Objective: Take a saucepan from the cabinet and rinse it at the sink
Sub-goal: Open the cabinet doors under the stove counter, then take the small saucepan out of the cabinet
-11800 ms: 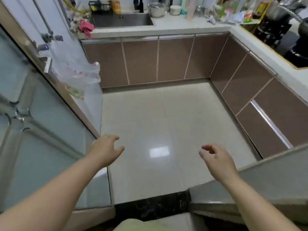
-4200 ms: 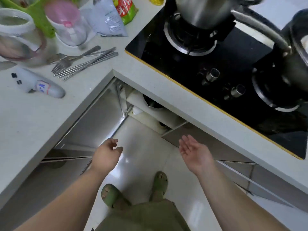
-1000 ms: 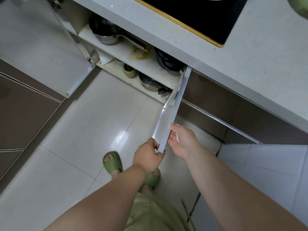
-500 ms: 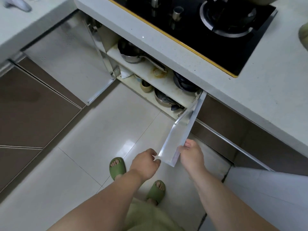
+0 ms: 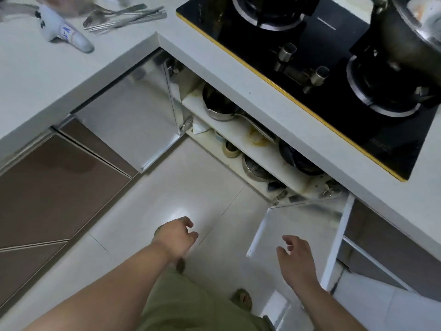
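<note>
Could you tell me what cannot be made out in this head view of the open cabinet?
- Saucepan on the upper shelf: its back is hidden under the countertop.
- Dark pan: mostly in shadow, kind unclear.
- Lower-shelf pot: partly covered by the upper shelf.
- Pot on the hob: cut off by the frame edge.
- Cutlery: motion-blurred.

- Countertop (image 5: 47, 75): plain white, upper left of the frame, running on to the right edge.
- Hob (image 5: 322, 75): glossy black with a yellow-gold border line, upper right; silver knobs (image 5: 287, 52) and silver burner rings.
- Pot on the hob (image 5: 410, 39): dull grey metal, top right.
- Cabinet fronts (image 5: 47, 187): brown, thin pale lines between panels, left side.
- Open cabinet doors (image 5: 133, 120): pale grey-white inside faces.
- Shelf (image 5: 262, 154): cream with yellowish stains, centre.
- Saucepan (image 5: 219, 108): steel, dark inside.
- Floor (image 5: 186, 187): glossy off-white tile.
- Shorts (image 5: 191, 306): olive green, bottom centre.
- Cutlery (image 5: 124, 16): silver, top left.
</note>
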